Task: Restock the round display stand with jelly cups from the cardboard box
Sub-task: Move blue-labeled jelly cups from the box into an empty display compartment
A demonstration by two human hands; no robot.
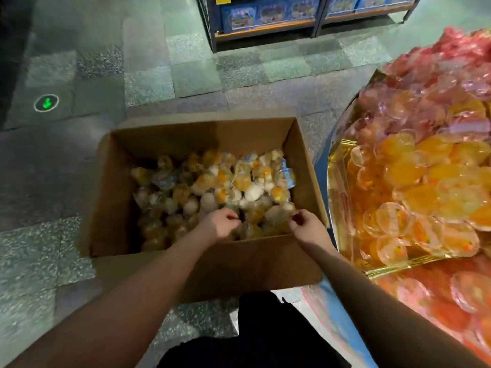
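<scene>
Reaching into cardboard box (202,264), left hand (219,223) and right hand (305,225) curling, pinching jelly cups (212,181) for display stand (342,166).

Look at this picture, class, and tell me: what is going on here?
A person is bent over an open cardboard box on the floor, both hands down among the jelly cups inside. The left hand and right hand have curled fingers at the near edge of the pile, apparently gathering cups. The round display stand to the right is already heaped with orange and pink cups.
</scene>
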